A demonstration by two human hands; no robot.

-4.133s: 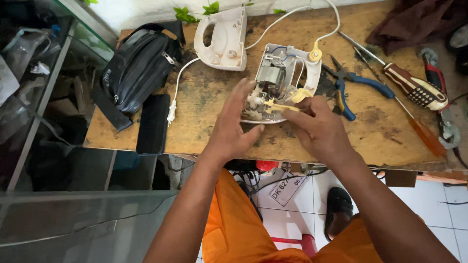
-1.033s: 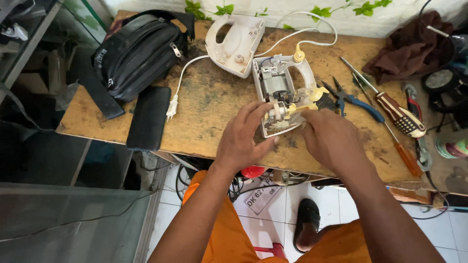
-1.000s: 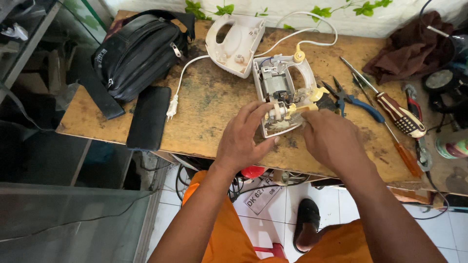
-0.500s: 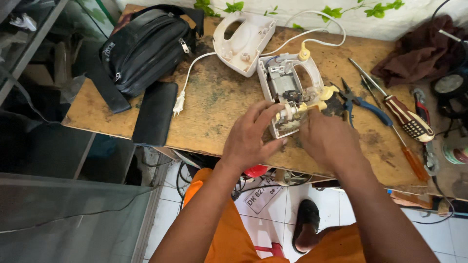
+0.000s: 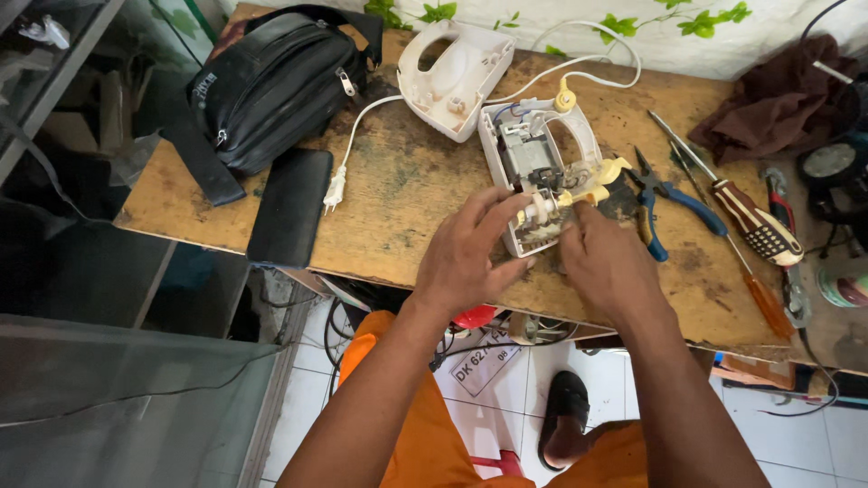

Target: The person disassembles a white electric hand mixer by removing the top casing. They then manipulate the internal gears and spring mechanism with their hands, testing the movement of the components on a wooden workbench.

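Mixer axis: opened mixer [image 5: 535,172] lies mid-frame on the bench [image 5: 398,199], long axis running top to bottom, gear end toward the person.
Look: white shell, motor and wires bared, yellow parts.
Left hand [image 5: 466,253]: fingers curled, gripping the gear end.
Right hand [image 5: 608,262]: pinching a yellow part there.
Cover [image 5: 455,77]: upper middle.

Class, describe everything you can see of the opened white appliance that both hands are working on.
The opened appliance is a white plastic housing half lying flat on the worn wooden bench, insides up. A grey motor block, thin wires and yellowish plastic parts show inside. A white cord runs from its far end. Its removed white cover lies just behind. The left hand grips its near end; the right hand touches the yellowish part at its right edge.
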